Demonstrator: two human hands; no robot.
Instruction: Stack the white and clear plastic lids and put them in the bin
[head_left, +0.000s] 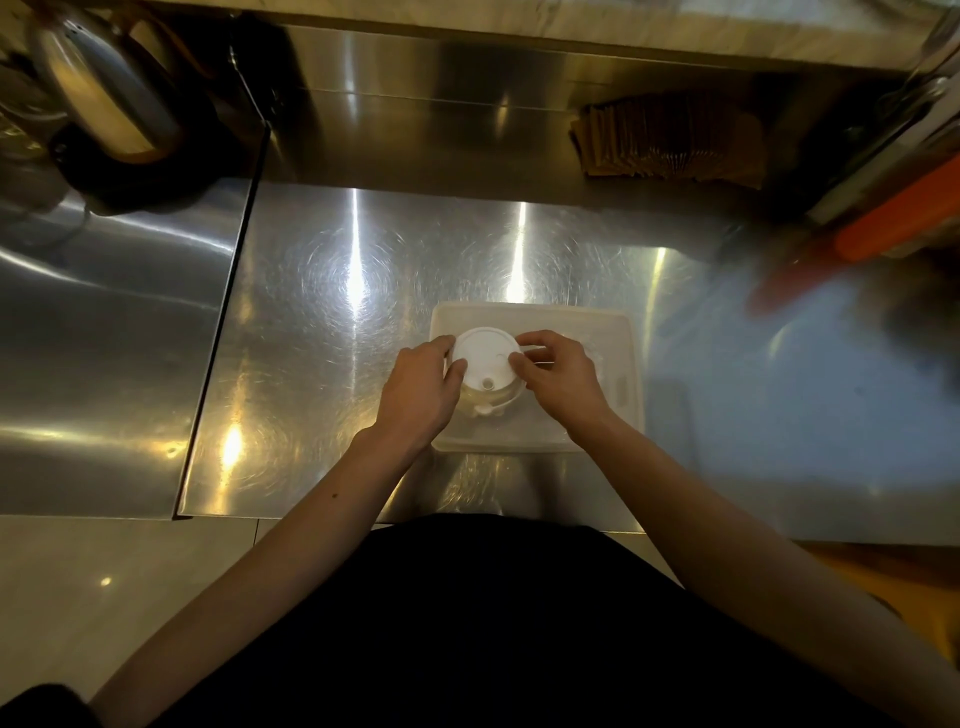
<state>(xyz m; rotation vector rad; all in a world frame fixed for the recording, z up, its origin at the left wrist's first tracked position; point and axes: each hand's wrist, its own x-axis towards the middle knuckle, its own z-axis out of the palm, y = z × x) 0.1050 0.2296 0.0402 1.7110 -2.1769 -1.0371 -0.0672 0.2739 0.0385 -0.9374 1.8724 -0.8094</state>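
Observation:
A round white lid tops a stack of lids, with clear lids showing beneath it. The stack sits over the left part of a shallow white plastic bin on the steel counter. My left hand grips the stack's left side, fingers curled on the rim. My right hand holds the right side, thumb and fingertips on the white lid's edge. The bin's floor under the hands is hidden.
A steel kettle on a black base stands at the back left. A bundle of brown paper sleeves lies at the back right. Orange-red items lie blurred at the right. A seam divides the counter left of the bin.

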